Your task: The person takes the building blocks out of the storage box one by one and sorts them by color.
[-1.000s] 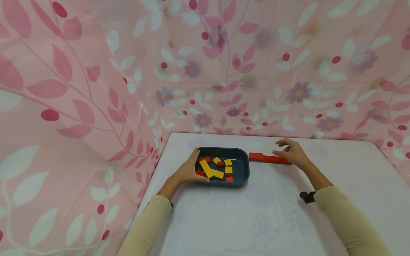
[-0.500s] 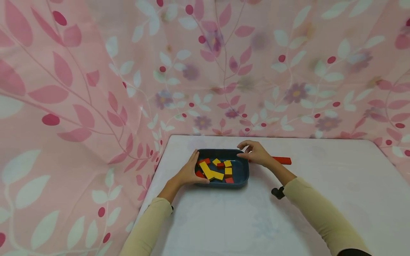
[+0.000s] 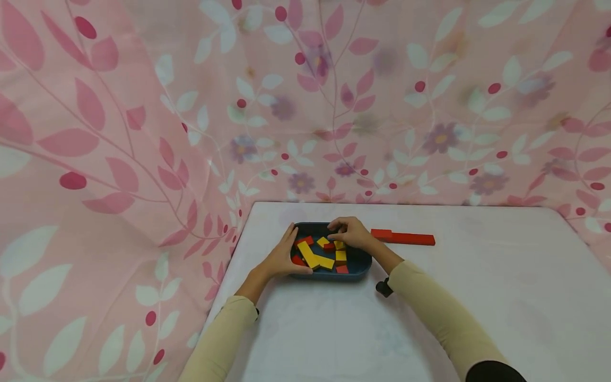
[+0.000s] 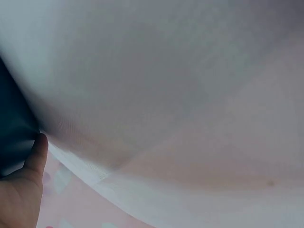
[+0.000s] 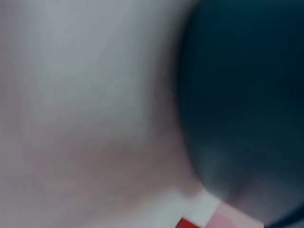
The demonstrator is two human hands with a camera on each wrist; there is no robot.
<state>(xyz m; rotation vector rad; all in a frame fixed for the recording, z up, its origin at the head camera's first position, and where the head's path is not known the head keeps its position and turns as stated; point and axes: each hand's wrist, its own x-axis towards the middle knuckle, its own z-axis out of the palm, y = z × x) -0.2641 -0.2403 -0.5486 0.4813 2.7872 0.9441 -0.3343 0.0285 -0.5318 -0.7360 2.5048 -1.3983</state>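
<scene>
A dark blue rectangular tray (image 3: 359, 275) with raised walls holds several yellow and red blocks. Among these are a long yellow block (image 3: 307, 254), small yellow blocks (image 3: 341, 256) and a red block (image 3: 342, 269). My left hand (image 3: 279, 258) holds the tray's left end, thumb along the front rim and fingers at the back corner; the left wrist view shows the thumb (image 4: 37, 159) against the tray wall. Over the tray's right half is my right hand (image 3: 352, 234), fingers loosely bent above the blocks, with nothing seen between them. The right wrist view shows mainly the tray's outer wall (image 5: 242, 104).
Right of the tray lies a row of red blocks (image 3: 411, 239), with a raised red block (image 3: 381, 234) at its left end. All stand on a white-covered table (image 3: 334, 329). A pink floral cloth (image 3: 406, 106) hangs behind and to the left.
My right hand has moved left from above the red row, past the tray's right rim, to over the blocks inside. The left hand and the tray stay in place.
</scene>
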